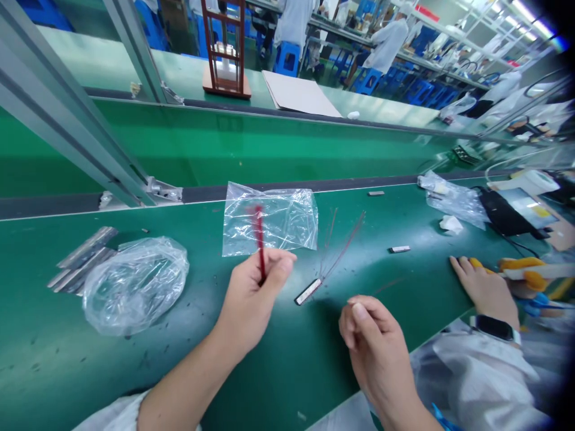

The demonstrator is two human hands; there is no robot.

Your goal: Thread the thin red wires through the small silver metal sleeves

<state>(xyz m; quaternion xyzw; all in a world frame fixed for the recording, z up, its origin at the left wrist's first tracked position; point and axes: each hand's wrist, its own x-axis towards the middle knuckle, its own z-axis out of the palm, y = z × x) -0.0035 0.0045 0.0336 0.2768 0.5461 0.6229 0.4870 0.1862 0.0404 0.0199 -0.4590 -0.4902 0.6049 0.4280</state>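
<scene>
My left hand (pixel 258 293) is closed around a slim red stick-like thing (pixel 260 242), which points up and away; its top is blurred, so I cannot tell whether it is a bundle of wires. To the right of that hand lies a small black strip-shaped part with a white label (pixel 308 291). Thin red wires (pixel 344 248) fan out behind it across the green table. My right hand (pixel 375 338) hovers in front of the labelled part with its fingers curled and thumb pressed on them; whatever they hold is hidden. A clear plastic bag (pixel 287 218) lies flat behind my left hand.
On the left are a crumpled plastic bag (pixel 137 284) and several grey metal-like bars (pixel 87 257). Another labelled part (pixel 399 249) lies at right. A co-worker's hand (pixel 487 287) rests on the table there. An upright metal frame post (pixel 90 114) stands at far left.
</scene>
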